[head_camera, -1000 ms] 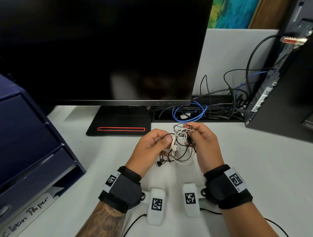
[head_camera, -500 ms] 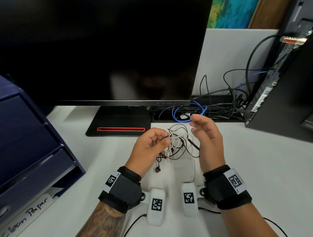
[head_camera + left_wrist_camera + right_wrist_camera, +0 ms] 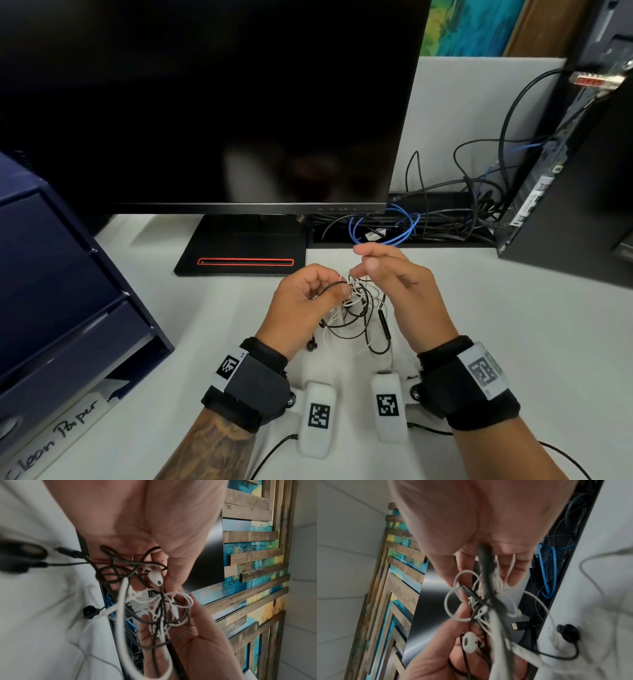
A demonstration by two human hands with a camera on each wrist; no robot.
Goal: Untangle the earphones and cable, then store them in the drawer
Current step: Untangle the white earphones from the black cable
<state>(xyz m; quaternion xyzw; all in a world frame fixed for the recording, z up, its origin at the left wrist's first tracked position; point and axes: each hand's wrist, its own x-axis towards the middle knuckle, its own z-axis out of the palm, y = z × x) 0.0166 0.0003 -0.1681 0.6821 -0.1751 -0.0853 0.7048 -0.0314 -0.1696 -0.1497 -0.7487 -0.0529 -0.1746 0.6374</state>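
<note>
1. Just above the bench (image 3: 513, 342), near its middle, the tangle (image 3: 356, 308) of black and white cords hangs between both hands.
2. Left hand (image 3: 305, 305) has thumb and curled fingers pinching the knot's upper left side, so it carries the weight.
3. Right hand (image 3: 400, 291) sits just right of the knot, fingers loosely spread; from the head view its fingertips reach into the top strands, but whether they truly pinch one I cannot tell.
4. One white earbud (image 3: 155, 578) shows in the left wrist view, wrapped among black loops; a black earbud (image 3: 311, 345) dangles low at the left.
5. Progress call: early days. Black and white cords are thoroughly crossed, nothing separated yet.
6. Left to do: pull the two apart, then carry them to the blue drawers (image 3: 68, 291) at far left, which look closed.
</note>
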